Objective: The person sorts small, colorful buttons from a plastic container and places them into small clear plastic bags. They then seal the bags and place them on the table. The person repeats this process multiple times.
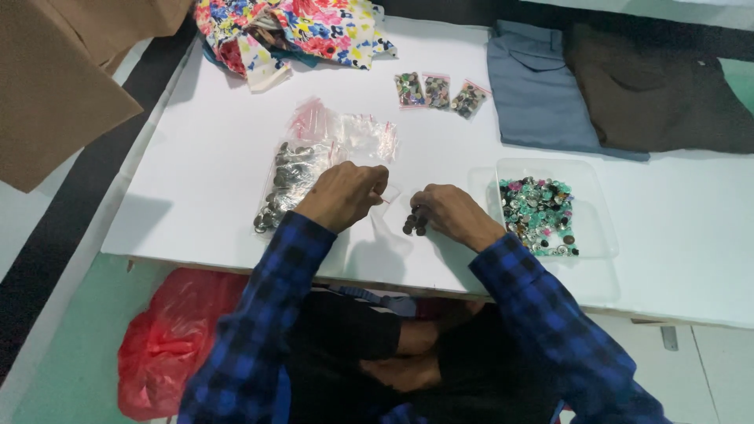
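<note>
My left hand [345, 192] is closed on the top edge of a small clear zip bag [390, 206] with a red strip, held just above the white table [196, 180]. My right hand [452, 213] pinches a small stack of dark buttons [415, 221] at the bag's opening. Both sleeves are blue and black plaid. A larger clear bag of grey metallic buttons [287, 184] lies just left of my left hand. A clear plastic tray [597, 224] with several mixed green, pink and dark buttons sits right of my right hand.
Three small filled button bags [438, 92] lie farther back. Floral fabric [290, 31] is bunched at the back left; folded blue-grey cloth [534, 86] and brown cloth [660, 94] lie back right. A red plastic bag [169, 338] sits under the table edge.
</note>
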